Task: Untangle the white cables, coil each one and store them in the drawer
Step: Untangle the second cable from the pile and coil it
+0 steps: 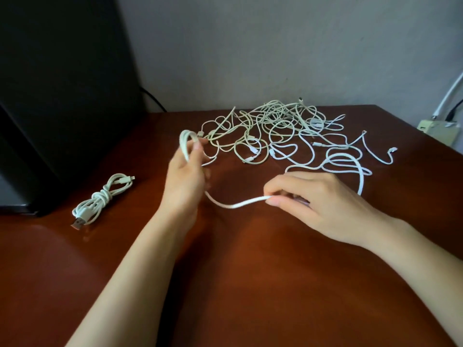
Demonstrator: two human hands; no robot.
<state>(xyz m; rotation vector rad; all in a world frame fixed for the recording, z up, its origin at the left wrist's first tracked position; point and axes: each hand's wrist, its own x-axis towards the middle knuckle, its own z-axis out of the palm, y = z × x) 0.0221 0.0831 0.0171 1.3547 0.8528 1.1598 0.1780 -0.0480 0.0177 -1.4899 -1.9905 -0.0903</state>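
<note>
A tangle of white cables (280, 128) lies at the back of the brown table (250, 284). My left hand (185, 176) is raised above the table and grips a few loops of one white cable (236, 204). That cable sags from the left hand to my right hand (308, 199), which pinches it between thumb and fingers. Past the right hand it arcs back toward the tangle. One coiled and knotted white cable (102, 196) with a USB plug lies on the table at the left. No drawer is in view.
A large black box (60, 96) stands at the left against the grey wall, with a black cord behind it. A beige power strip (438, 128) with plugged wires sits beyond the table's right rear corner.
</note>
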